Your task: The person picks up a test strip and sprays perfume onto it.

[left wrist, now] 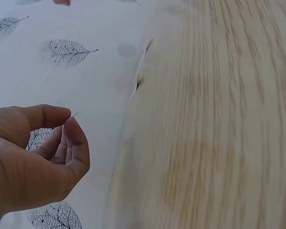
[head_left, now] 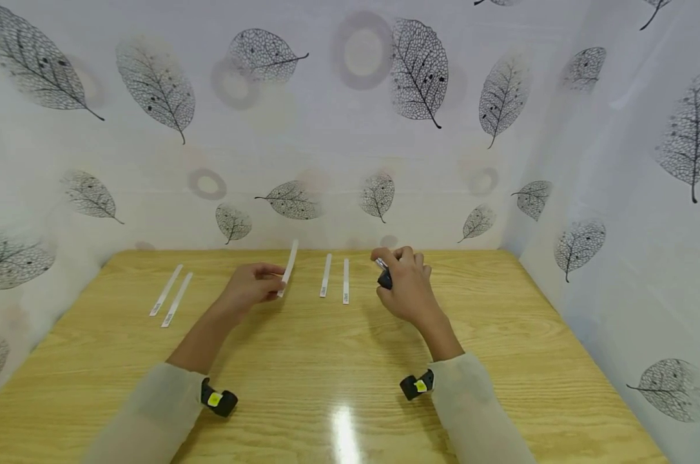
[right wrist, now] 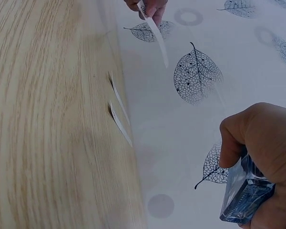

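Observation:
In the head view my left hand [head_left: 250, 285] pinches a white paper test strip [head_left: 289, 265] between thumb and fingertips, near its lower end. The strip stands raised, its free end pointing away from me. The left wrist view shows the strip almost edge-on as a thin line at the fingertips. My right hand [head_left: 407, 283] grips a small glass perfume bottle [right wrist: 245, 191], clear with a dark blue tint. Its index finger is bent over the silver top [head_left: 381, 263]. The palm and fingers cover much of the bottle.
Two paper strips [head_left: 345, 281] lie side by side on the wooden table [head_left: 303, 374] between the hands, printed ends toward me. Another pair of strips [head_left: 177, 299] lies farther left. A leaf-patterned curtain [head_left: 327, 142] hangs behind the table's back edge and along the sides.

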Tool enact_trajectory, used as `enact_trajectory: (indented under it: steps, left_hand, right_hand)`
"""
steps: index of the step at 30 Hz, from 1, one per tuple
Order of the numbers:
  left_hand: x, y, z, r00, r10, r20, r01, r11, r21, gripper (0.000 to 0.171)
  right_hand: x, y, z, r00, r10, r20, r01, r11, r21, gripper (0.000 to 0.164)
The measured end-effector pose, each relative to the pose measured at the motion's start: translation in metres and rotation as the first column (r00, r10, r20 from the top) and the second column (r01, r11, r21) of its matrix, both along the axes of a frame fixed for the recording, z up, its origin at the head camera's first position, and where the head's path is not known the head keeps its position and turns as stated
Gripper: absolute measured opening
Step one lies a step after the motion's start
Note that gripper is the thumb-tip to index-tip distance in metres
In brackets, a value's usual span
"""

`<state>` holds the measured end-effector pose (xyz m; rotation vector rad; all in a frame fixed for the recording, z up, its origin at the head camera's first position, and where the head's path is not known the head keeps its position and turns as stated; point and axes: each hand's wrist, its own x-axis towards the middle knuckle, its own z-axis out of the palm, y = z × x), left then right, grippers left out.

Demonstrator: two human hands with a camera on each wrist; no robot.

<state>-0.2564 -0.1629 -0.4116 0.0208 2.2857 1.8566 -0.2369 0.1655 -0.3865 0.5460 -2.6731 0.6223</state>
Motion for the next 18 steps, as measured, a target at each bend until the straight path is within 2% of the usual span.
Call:
enact_trajectory:
  steps: [6,18]
  left_hand:
    - [0.002,0.017,0.004,1.0,-0.006,0.004,0.006,1.0,0.025,0.037]
    - [0.013,0.038,0.013,0.997,-0.075,-0.025,0.077,0.995,0.069,0.035]
  right_hand:
    - [0.0,0.001,-0.001,1.0,0.003,-0.004,-0.003,1.0,0.002,0.055]
    - [0.0,-0.001,-0.001,1.0,0.004,0.007,-0.004,1.0,-0.001,0.056]
